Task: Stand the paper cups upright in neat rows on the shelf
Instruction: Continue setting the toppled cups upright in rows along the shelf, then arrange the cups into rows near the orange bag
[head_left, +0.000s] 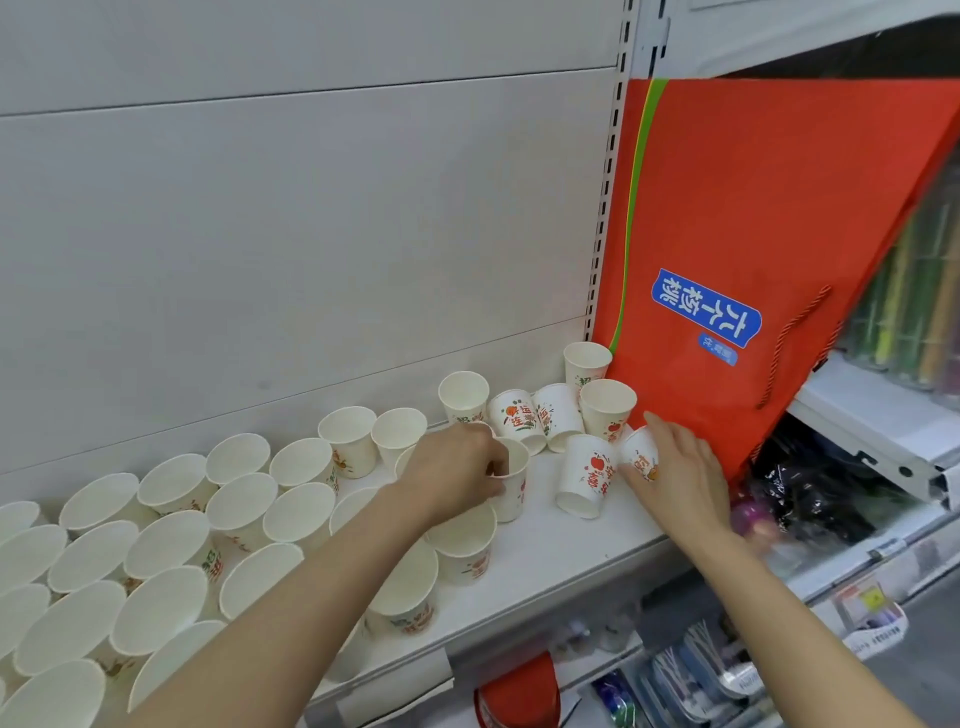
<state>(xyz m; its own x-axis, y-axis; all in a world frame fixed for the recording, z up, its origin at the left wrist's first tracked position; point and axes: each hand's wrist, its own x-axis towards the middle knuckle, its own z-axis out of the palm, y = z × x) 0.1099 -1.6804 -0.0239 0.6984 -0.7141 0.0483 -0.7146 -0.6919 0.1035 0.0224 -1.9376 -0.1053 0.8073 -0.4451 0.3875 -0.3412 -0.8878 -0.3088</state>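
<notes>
A: Where do the cups stand right now?

B: Most are upright in rows filling the left and middle of the shelf. From my seat, the work left is the cluster at the right end, by the red bag. Three cups lie tipped there: two side by side near the back panel, and one in front with its mouth toward me. Three more at the back already stand.

A: And the hands?

B: My left hand grips an upright cup at the end of a row, fingers curled over its rim, thumb at the side. I judge it's held from the top that way so it can be seated or nudged into line without bumping its neighbours.

A: The right?

B: My right hand reaches in beside the bag. Its fingers lie over a small tipped cup, thumb below it, so I read it as grasping that one, though the grip looks loose. It touches the front lying cup.

A: Why both at once?

B: Likely one places while the other fetches.
</notes>
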